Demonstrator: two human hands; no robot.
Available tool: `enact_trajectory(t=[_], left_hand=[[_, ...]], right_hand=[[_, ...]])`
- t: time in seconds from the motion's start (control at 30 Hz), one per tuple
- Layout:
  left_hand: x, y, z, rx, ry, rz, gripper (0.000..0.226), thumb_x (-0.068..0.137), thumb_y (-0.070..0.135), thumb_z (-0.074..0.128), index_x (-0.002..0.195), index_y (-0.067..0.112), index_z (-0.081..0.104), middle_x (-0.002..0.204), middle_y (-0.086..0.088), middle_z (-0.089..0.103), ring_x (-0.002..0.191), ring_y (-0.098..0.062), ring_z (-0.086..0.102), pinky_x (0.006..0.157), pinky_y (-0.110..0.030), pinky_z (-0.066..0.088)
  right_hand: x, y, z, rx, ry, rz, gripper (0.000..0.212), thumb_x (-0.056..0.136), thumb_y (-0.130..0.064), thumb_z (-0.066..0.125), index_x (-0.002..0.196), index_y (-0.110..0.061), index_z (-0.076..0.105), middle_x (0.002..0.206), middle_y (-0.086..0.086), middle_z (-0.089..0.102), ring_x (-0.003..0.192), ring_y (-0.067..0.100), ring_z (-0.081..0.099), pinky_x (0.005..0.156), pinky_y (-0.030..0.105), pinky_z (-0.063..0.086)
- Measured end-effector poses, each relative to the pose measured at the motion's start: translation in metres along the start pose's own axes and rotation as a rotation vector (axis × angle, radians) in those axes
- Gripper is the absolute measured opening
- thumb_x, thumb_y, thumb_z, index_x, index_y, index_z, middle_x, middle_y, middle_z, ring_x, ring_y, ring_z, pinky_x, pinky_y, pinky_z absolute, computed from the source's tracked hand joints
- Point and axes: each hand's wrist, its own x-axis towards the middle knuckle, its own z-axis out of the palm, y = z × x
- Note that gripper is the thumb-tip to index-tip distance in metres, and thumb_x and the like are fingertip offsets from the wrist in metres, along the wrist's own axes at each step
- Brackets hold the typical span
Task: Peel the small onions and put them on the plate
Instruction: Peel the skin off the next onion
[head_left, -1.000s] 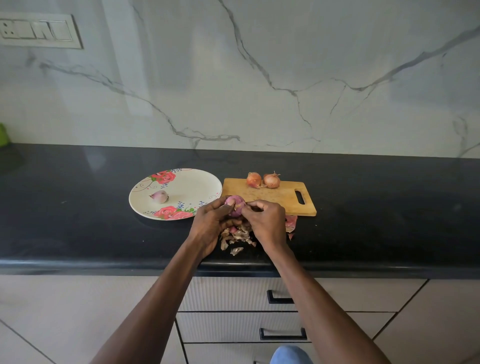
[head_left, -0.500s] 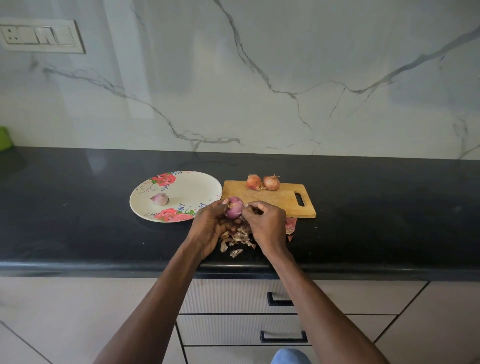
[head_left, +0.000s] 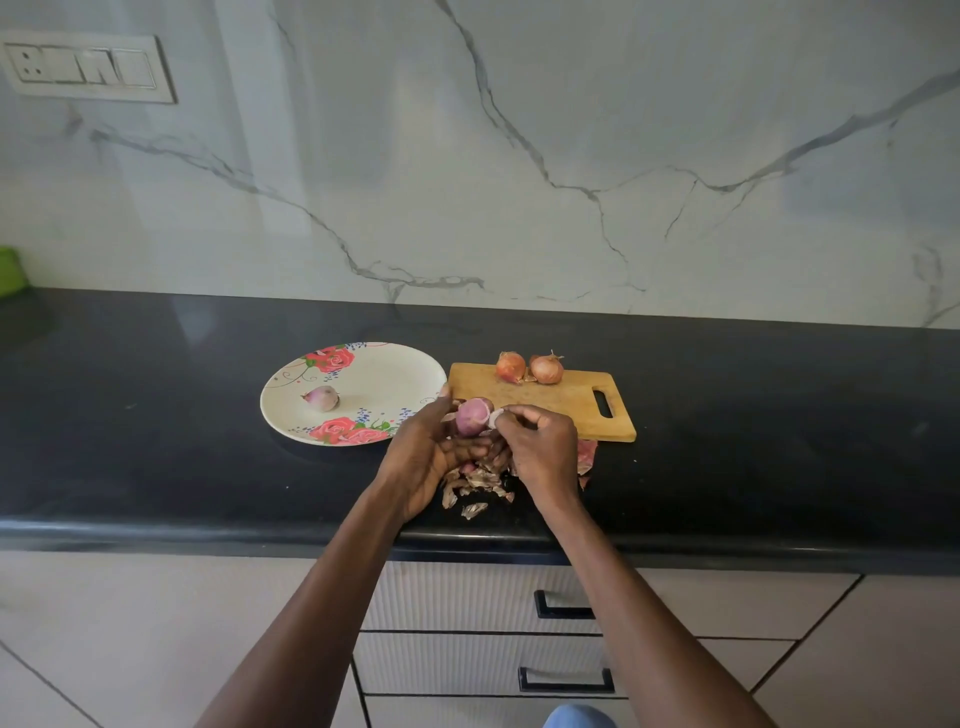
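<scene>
Since 0.5 s ago, the right hand (head_left: 543, 451) is drawing a pale strip of skin (head_left: 496, 417) off the onion (head_left: 471, 415), whose purple flesh is now showing more, while the left hand (head_left: 423, 457) is opening wider beneath it. At lower centre of the frame, peels (head_left: 475, 488) are lying on the black counter (head_left: 156, 467) under both hands. The left hand is cradling the onion with loosely curled fingers; the right is pinching the skin strip between thumb and fingertips. Just beyond, at centre, a board (head_left: 566, 402) is lying with 2 unpeeled onions (head_left: 529, 368) touching each other at its far edge. Left of the board, the plate (head_left: 374, 379) is carrying 1 peeled onion (head_left: 322, 397).
</scene>
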Motion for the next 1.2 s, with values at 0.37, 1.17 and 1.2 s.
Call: enact_trajectory(t=[0.37, 1.17, 1.2], left_hand=[[-0.002, 0.0, -0.002, -0.104, 0.032, 0.067, 0.023, 0.098, 0.007, 0.058, 0.119, -0.002, 0.059, 0.094, -0.025, 0.073, 0.074, -0.028, 0.073, 0.065, -0.03, 0.062], [-0.005, -0.006, -0.002, 0.008, -0.006, 0.14, 0.033, 0.089, -0.003, 0.068, 0.121, 0.001, 0.064, 0.107, -0.02, 0.075, 0.084, -0.027, 0.073, 0.06, -0.028, 0.058], [-0.005, -0.006, -0.001, 0.009, -0.008, 0.139, 0.033, 0.089, -0.004, 0.068, 0.122, 0.0, 0.064, 0.107, -0.021, 0.075, 0.082, -0.026, 0.073, 0.06, -0.028, 0.058]], right_hand=[[0.005, 0.011, 0.001, -0.06, 0.105, -0.002, 0.035, 0.09, -0.009, 0.066, 0.056, -0.012, 0.059, 0.048, -0.007, 0.052, 0.048, 0.01, 0.043, 0.05, 0.034, 0.038], [-0.001, 0.011, 0.008, -0.268, 0.012, -0.205, 0.019, 0.086, -0.022, 0.079, 0.098, -0.007, 0.079, 0.084, 0.001, 0.077, 0.075, 0.016, 0.071, 0.067, 0.042, 0.058], [-0.001, 0.011, 0.008, -0.271, 0.015, -0.2, 0.019, 0.085, -0.022, 0.079, 0.097, -0.007, 0.079, 0.083, 0.001, 0.076, 0.075, 0.016, 0.071, 0.066, 0.043, 0.058]])
